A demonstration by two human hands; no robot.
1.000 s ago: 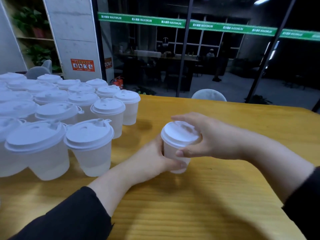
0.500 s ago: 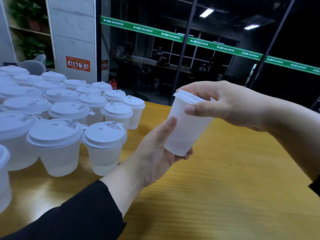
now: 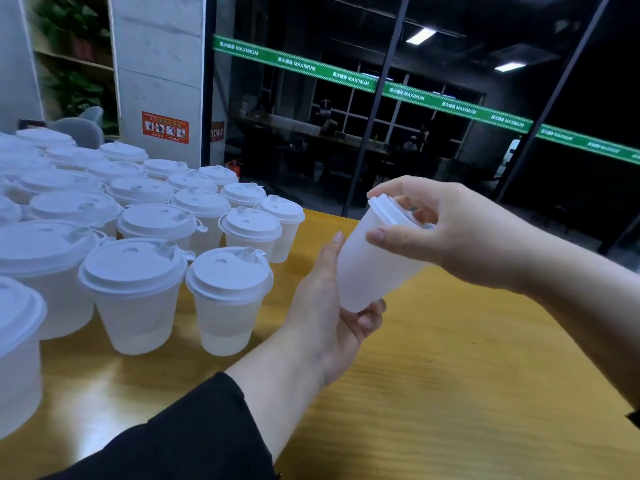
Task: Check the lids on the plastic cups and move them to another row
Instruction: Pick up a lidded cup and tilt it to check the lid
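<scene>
One lidded plastic cup [image 3: 374, 268] is held tilted above the counter [image 3: 467, 393]: the left hand [image 3: 329, 313] cradles its base, the right hand [image 3: 440, 230] pinches its lid [image 3: 388, 211]. The check looks underway; the crowd of lidded cups [image 3: 138, 237] at the counter's left edge seemingly awaits, and no second row shows.

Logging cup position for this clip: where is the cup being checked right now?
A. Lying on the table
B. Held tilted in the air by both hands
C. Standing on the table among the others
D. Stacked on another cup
B: the cup is tilted, off the table, left hand around its base, right hand gripping its lid.
</scene>
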